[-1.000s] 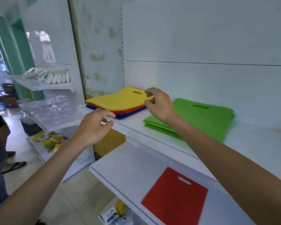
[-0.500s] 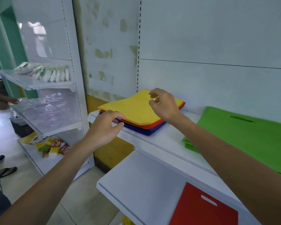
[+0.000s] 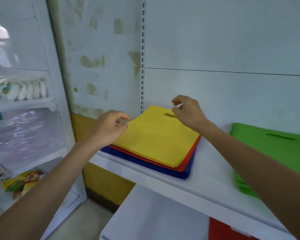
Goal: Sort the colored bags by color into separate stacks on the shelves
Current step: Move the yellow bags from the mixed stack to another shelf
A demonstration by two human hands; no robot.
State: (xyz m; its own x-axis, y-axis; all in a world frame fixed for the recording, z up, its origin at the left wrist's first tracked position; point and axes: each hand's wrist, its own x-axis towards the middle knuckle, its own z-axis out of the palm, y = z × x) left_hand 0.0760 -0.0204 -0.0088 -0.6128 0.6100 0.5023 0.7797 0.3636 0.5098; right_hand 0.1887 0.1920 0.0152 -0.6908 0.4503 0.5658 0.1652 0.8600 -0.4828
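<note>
The left hand [image 3: 111, 130] is brought up from the front edge of the shelf [image 3: 189, 186] to the left corner of the yellow bag [image 3: 159, 141], and that corner is now pinched between thumb and fingertips. The right hand [image 3: 189, 115] is raised from the bag's far edge, fingers curled, so the handle slot [image 3: 170, 115] is uncovered. The view is brought closer.
</note>
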